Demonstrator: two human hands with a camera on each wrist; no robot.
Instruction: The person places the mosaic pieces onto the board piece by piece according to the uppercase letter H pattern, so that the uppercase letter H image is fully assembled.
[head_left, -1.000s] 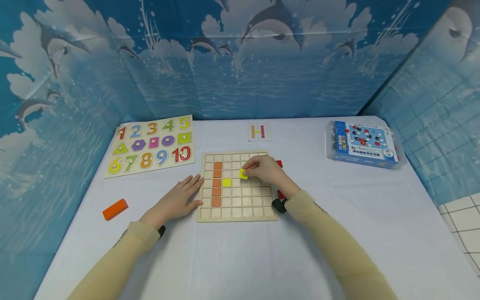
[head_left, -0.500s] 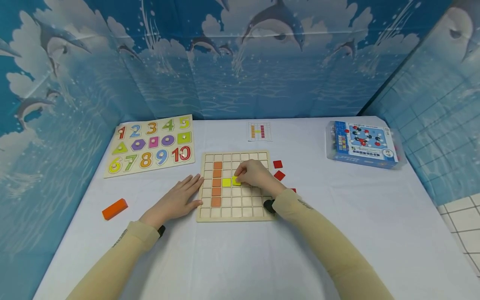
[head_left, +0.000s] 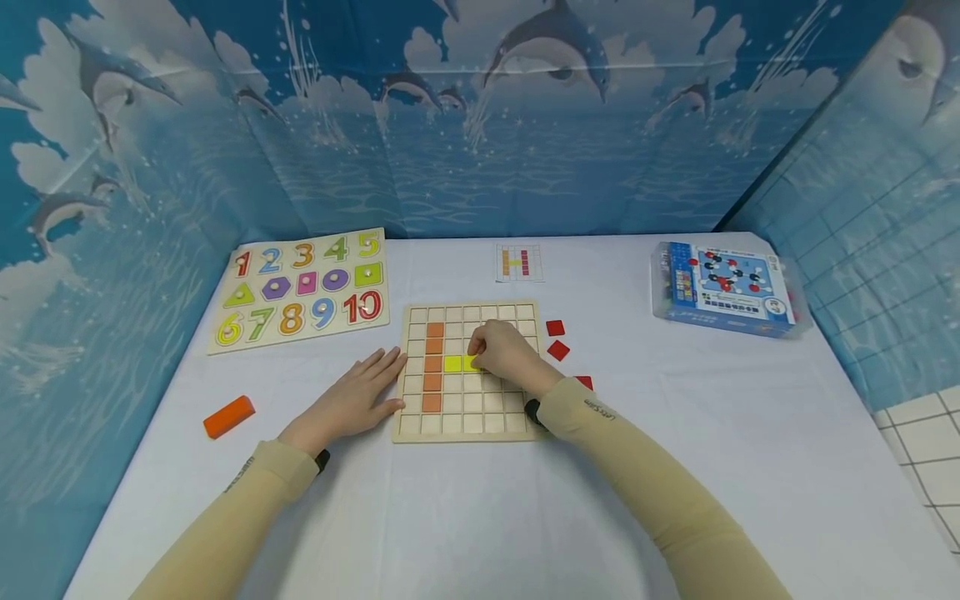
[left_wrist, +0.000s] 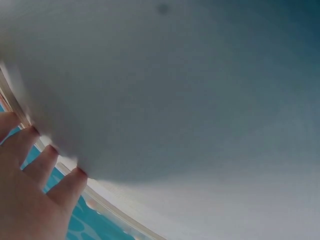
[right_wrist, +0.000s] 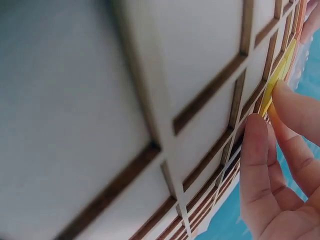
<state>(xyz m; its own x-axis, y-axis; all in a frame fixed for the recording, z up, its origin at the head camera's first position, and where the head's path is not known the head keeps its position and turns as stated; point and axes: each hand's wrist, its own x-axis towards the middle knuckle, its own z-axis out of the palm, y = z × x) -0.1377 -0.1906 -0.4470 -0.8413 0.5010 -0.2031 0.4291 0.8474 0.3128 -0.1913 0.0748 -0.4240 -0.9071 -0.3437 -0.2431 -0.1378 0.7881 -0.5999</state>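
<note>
A wooden grid board [head_left: 453,424] lies at the table's middle. My left hand [head_left: 351,403] lies flat with spread fingers touching the board's left edge; the left wrist view shows its fingertips [left_wrist: 50,150] there. On the grid stand a column of several orange square tiles [head_left: 432,364] and a yellow tile [head_left: 453,364] to their right. My right hand [head_left: 510,357] pinches a second yellow tile [head_left: 468,363] in the cell beside the first. In the right wrist view the thumb and fingers meet at that tile's edge [right_wrist: 268,94]; part of it is hidden.
Red square tiles [head_left: 555,328] lie right of the board, one partly behind the right sleeve. A pattern card [head_left: 518,263] lies behind it. A number puzzle [head_left: 303,292] is back left, an orange block [head_left: 228,417] at left, a boxed set [head_left: 731,287] back right.
My right hand has carried the yellow tile left and down across the grid to beside the first yellow tile, uncovering red tiles. It has barely moved in the last half second. My left hand stays put.
</note>
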